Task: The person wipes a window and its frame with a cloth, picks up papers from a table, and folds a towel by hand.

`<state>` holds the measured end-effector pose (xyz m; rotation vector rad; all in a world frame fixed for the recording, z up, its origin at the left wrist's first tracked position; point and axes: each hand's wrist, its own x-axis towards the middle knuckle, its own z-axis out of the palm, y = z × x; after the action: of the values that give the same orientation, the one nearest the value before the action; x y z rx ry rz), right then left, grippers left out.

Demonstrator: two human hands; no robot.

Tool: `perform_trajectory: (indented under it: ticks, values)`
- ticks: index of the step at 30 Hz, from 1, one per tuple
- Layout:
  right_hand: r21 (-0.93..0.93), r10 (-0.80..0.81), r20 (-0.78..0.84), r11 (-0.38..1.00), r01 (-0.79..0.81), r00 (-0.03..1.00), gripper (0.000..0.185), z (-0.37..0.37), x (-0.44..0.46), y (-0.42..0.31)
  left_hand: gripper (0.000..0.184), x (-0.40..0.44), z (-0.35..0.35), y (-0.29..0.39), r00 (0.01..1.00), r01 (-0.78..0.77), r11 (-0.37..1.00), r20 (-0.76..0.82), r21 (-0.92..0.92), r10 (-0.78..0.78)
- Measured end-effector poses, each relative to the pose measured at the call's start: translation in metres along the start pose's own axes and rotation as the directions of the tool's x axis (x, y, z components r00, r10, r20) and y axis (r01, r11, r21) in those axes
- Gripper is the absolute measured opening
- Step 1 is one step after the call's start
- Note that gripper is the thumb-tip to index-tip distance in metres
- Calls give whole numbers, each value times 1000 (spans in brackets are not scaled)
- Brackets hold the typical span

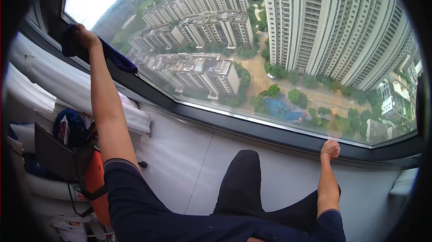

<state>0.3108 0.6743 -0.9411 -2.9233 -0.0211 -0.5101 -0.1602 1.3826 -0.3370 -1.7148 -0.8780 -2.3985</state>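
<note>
1. So, closest in, at 6 o'clock, there's a dark shirt [180,227] with dark trousers [240,181] just past it, over a pale floor [180,161].
2. Over at 8 o'clock, an orange and black chair [100,188] sits among a bunch of clutter, with a white curtain [49,80] bunched up around 9 o'clock.
3. The right hand [330,148], about 4 o'clock, is clenched at the edge of the dark window frame [216,119]. Can't tell if there's anything inside that fist.
4. Arm stretched way out, the left hand [87,38] is up at 10 o'clock, grasping a dark blue cloth [118,60]. The cloth is bunched at the hand, and its loose end trails down toward 4 o'clock along the frame, beside the glass [189,73].
5. Farthest off, outside: low-rise blocks [207,30] around 11 to 12 o'clock, and a huge tower [324,26] around 1 to 2.
</note>
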Motion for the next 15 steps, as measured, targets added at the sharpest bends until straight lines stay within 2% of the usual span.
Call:
perform_trajectory:
  ticks: [1,3,4,5,6,7,8,9,10,11,13,14,15]
  values:
    - [1,-24,-40,1000,24,999,20,-6,-1,-2,43,-22,-4,-4,1000,-18,997,-4,-70,18]
    - [-7,-34,-48,999,33,998,20,0,-1,1,44,-79,-20,-14,999,52,998,2,46,-52]
    - [-9,-37,-49,999,36,998,19,0,0,1,48,-107,-27,-30,997,76,997,7,29,-77]
    - [-7,-40,-51,999,39,998,19,0,-1,1,52,-137,-37,-46,985,162,982,42,97,-167]
    - [-2,-39,-52,999,39,998,19,0,-1,0,54,-180,-41,-36,978,206,978,0,12,-206]
    - [9,-44,-62,999,45,997,19,-2,-1,-2,56,-217,-48,-44,948,318,948,1,-16,-318]
    - [18,-47,-70,999,49,996,19,-6,-1,-4,57,-257,-52,-35,930,365,931,-60,21,-363]
    - [28,-50,-78,998,53,996,19,-8,-2,-3,60,-295,-56,5,871,491,870,-21,38,-490]
    - [33,-52,-84,998,55,995,19,-6,-3,-3,62,-329,-54,14,825,562,824,-23,-71,-564]
    - [39,-57,-93,997,61,994,19,-4,-3,-3,67,-360,-58,27,813,582,803,78,-128,-577]
    - [43,-70,-100,996,75,992,19,-5,-3,2,67,-414,-47,90,863,504,827,102,-250,-495]
    - [45,-75,-98,996,79,992,19,-5,-3,2,68,-436,-40,147,905,425,874,122,-237,-407]
    - [49,-84,-93,995,89,992,19,-5,-3,0,70,-459,-34,196,956,281,941,140,-188,-257]
